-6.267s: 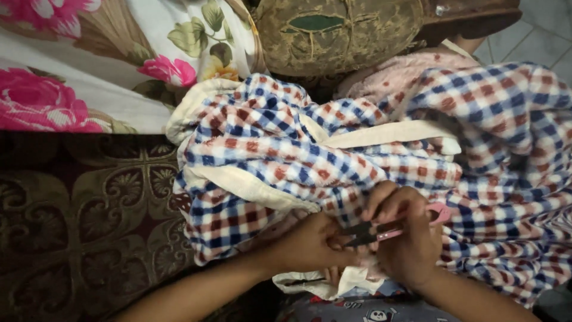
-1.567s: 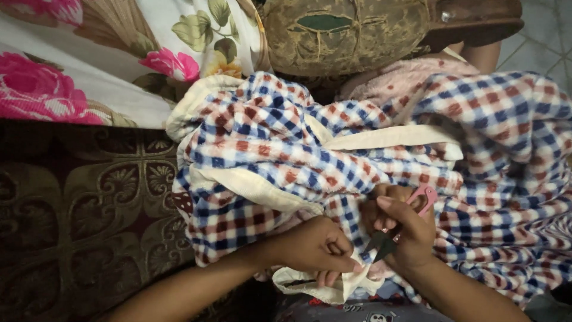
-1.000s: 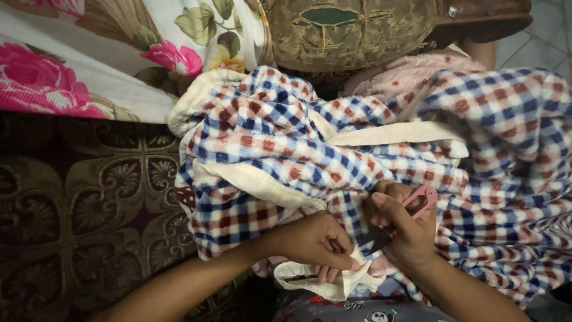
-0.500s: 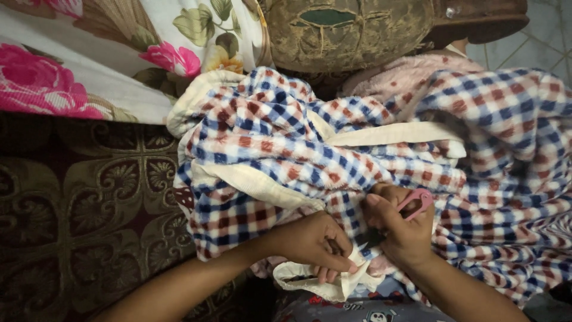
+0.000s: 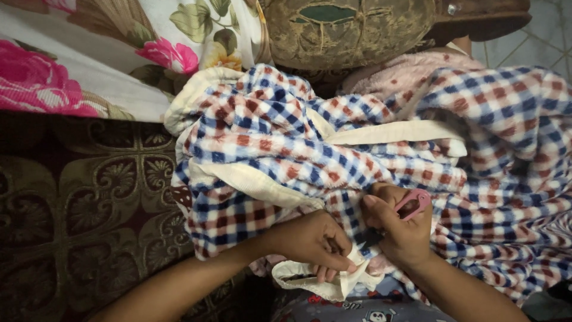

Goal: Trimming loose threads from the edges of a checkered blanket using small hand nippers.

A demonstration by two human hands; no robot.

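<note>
Our right hand (image 5: 398, 229) is closed around a small pair of thread snips with a pink plastic handle (image 5: 413, 203); the pink loop shows above the fingers, and the dark blades point down-left towards the cloth, mostly hidden between our two hands. Our left hand (image 5: 314, 240) pinches the cream-coloured fabric edging (image 5: 310, 280) of a fleecy blanket checked in red, blue and white (image 5: 280, 143), thumb and fingers pressed together on the fold just beside the snips' tip. The two hands are nearly touching, low in the middle of the view.

The checked blanket is bunched in a heap across our lap and spreads to the right edge, with bands of the cream edging running through its folds. Behind it lies a pale pink fleecy cloth with small dots (image 5: 411, 71). Above that sits a round brownish cushion with gold embroidery and a green patch (image 5: 351, 27). To the upper left lies a white cloth printed with large pink flowers and green leaves (image 5: 89, 65), and below it, on the left, a dark brown surface patterned with ornate tan squares (image 5: 83, 209). At the bottom edge, a grey printed fabric (image 5: 357, 310) shows under our wrists.
</note>
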